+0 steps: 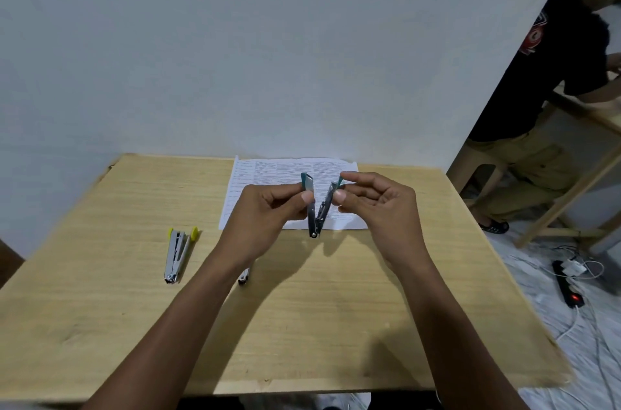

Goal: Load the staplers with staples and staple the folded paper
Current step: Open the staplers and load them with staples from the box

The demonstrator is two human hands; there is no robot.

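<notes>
A small metal stapler with teal ends [316, 211] is held up above the table, swung open into a V with its hinge pointing down. My left hand [265, 211] pinches its left arm between thumb and fingers. My right hand [373, 204] pinches the tip of its right arm. Under it lies a printed sheet of paper [268, 174] at the table's far edge. A second stapler with yellow ends [178, 253] lies open on the table to the left. The end of a third stapler [244, 277] pokes out from under my left forearm.
The wooden table [302, 325] stands against a white wall. To the right a person in a black shirt [551, 83] stands at a wooden frame. A black power strip [568, 285] and white cables lie on the floor.
</notes>
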